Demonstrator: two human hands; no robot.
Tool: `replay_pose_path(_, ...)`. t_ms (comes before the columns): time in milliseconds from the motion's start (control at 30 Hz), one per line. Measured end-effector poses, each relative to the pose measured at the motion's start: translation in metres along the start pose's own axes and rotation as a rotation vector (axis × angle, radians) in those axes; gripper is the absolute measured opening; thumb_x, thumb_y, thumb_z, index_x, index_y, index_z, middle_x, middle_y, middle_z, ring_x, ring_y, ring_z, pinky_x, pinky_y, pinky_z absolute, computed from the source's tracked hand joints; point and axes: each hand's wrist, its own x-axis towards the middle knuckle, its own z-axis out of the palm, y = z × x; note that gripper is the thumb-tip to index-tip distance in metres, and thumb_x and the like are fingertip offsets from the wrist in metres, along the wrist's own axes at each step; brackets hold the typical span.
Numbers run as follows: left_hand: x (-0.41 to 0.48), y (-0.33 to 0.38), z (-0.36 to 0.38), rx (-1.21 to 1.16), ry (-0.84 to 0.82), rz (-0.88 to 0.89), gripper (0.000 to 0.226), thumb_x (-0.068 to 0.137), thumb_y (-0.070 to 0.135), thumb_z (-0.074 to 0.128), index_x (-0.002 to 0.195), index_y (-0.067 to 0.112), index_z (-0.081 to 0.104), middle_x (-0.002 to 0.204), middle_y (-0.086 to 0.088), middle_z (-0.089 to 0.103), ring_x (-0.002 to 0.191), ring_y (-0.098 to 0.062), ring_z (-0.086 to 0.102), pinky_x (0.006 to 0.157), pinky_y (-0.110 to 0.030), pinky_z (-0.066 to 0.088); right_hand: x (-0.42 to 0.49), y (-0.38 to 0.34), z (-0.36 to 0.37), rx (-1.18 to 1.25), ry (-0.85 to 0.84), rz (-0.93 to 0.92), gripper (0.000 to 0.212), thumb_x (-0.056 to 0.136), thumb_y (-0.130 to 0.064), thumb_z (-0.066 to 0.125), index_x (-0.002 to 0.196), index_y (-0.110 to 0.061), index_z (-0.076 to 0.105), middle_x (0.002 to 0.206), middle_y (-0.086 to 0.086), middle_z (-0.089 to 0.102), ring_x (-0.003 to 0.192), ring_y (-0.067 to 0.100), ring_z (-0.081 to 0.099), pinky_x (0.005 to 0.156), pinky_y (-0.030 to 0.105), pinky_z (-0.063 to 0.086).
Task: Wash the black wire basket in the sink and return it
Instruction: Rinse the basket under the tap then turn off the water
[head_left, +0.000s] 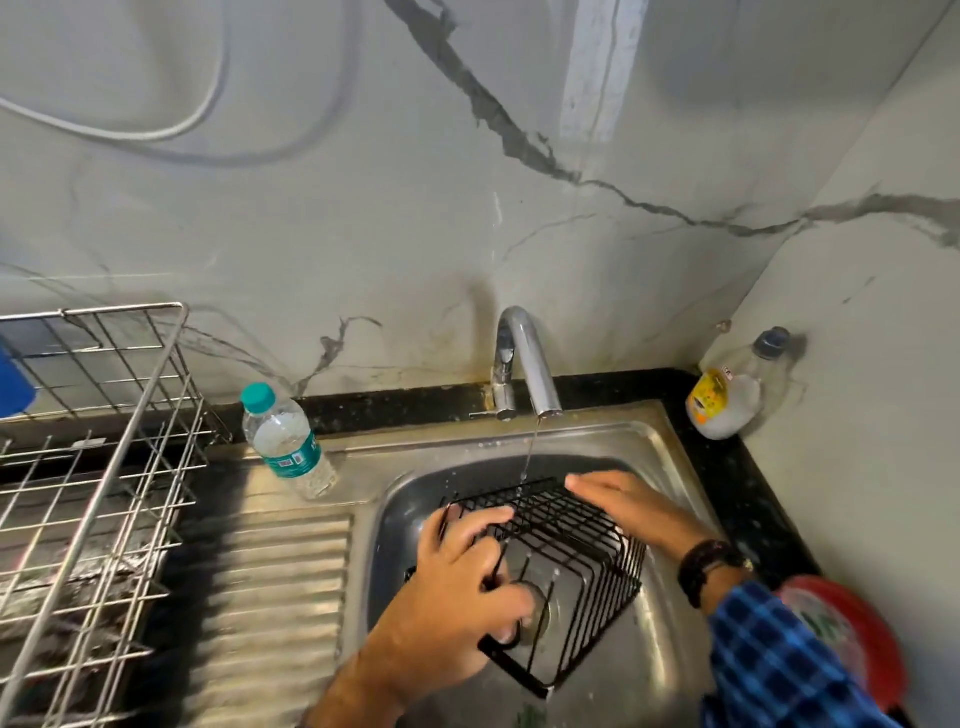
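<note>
Water from the tap (524, 364) runs onto the black wire basket (566, 525), tilted in the sink (670, 467) directly beneath that tap. The left hand (457, 587) curls round its rim wires; the right hand (628, 506) lies flat against its side. Likely light, stiff and slippery when wet, so grip the rim.

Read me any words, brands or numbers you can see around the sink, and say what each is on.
No text can be read here.
Water bottle, teal label: print blurred, unreadable.
Corner bottle, yellow label: blurred, unreadable.
Red item at lower right: markings blurred.
</note>
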Motion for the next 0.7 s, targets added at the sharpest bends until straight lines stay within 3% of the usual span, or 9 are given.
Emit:
replay_pose_path(100,-0.004,-0.009,-0.003,0.125,-0.026,0.050,0.022,0.077,0.010,0.059,0.085,0.028,0.052,0.093,-0.002,0.052,0.137,-0.027,0.043,0.110,-0.064,0.030,0.008,0.012,-0.006,-0.101,-0.125,0.149,0.092,0.055,-0.098,0.053,0.115,-0.030,0.067,0.117,-0.009,0.067,0.107,0.012,0.062,0.101,0.037,0.045)
replay_pose_path(167,-0.013,-0.026,-0.006,0.166,0.011,-0.011,0.021,0.079,0.011,0.064,0.090,0.026,0.056,0.112,-0.003,0.052,0.138,-0.026,0.039,0.115,-0.062,0.024,0.007,0.009,-0.008,-0.166,-0.063,0.141,0.074,0.061,-0.095,0.053,0.074,-0.023,0.063,0.074,-0.010,0.062,0.070,0.012,0.058,0.072,0.030,0.043)
replay_pose_path(233,-0.023,-0.043,-0.012,0.207,0.011,-0.127,0.029,0.079,0.016,0.069,0.102,0.024,0.056,0.127,-0.006,0.048,0.136,-0.029,0.041,0.115,-0.061,0.025,0.004,0.005,-0.009,-0.135,0.060,0.091,0.057,0.080,-0.072,0.062,0.057,-0.024,0.043,0.053,-0.007,0.036,0.055,0.016,0.038,0.059,0.031,0.028)
replay_pose_path(367,-0.041,-0.048,-0.024,0.213,-0.320,-0.505,0.067,0.072,0.028,0.082,0.127,0.027,0.044,0.145,-0.001,0.040,0.128,-0.031,0.054,0.104,-0.052,0.044,0.005,-0.002,-0.004,0.095,0.218,0.027,0.033,0.091,-0.043,0.067,0.073,-0.018,0.055,0.063,0.001,0.042,0.056,0.016,0.044,0.049,0.023,0.037)
replay_pose_path(433,-0.048,-0.042,-0.026,0.058,-0.382,-0.614,0.076,0.076,0.038,0.080,0.136,0.032,0.034,0.159,0.018,0.020,0.134,-0.014,0.046,0.108,-0.039,0.042,0.001,-0.009,0.001,0.219,0.203,0.079,0.029,0.091,-0.043,0.067,0.088,-0.016,0.059,0.074,0.002,0.052,0.060,0.015,0.055,0.043,0.020,0.043)
replay_pose_path(500,-0.053,-0.042,-0.033,-0.224,-0.430,-0.651,0.061,0.083,0.042,0.074,0.130,0.041,0.035,0.151,0.042,-0.005,0.131,0.009,0.031,0.109,-0.017,0.031,-0.002,-0.012,0.005,0.178,0.230,0.075,0.025,0.092,-0.046,0.065,0.093,-0.023,0.058,0.080,0.003,0.059,0.060,0.016,0.063,0.044,0.021,0.047)
replay_pose_path(533,-0.053,-0.041,-0.036,-0.373,-0.445,-0.675,0.050,0.084,0.047,0.071,0.124,0.043,0.042,0.148,0.047,-0.004,0.133,0.016,0.026,0.110,-0.011,0.027,-0.002,-0.011,0.007,0.145,0.259,0.045,0.024,0.091,-0.048,0.064,0.091,-0.025,0.057,0.080,0.002,0.061,0.060,0.016,0.064,0.046,0.024,0.049)
replay_pose_path(633,-0.047,-0.037,-0.039,-0.740,-0.087,-0.880,0.050,0.082,0.073,0.055,0.113,0.035,0.067,0.150,0.026,0.040,0.134,0.005,0.045,0.106,-0.022,0.042,-0.006,-0.013,0.011,0.106,0.342,-0.060,0.026,0.091,-0.052,0.062,0.088,-0.026,0.057,0.078,-0.001,0.062,0.065,0.014,0.063,0.051,0.024,0.052)
replay_pose_path(700,-0.036,-0.035,-0.030,-0.805,0.289,-1.139,0.055,0.089,0.068,0.044,0.115,0.026,0.068,0.129,0.008,0.066,0.108,-0.013,0.070,0.084,-0.026,0.057,-0.007,-0.016,0.017,0.110,0.396,-0.138,0.028,0.091,-0.054,0.061,0.087,-0.027,0.058,0.077,-0.006,0.063,0.069,0.012,0.063,0.054,0.026,0.054)
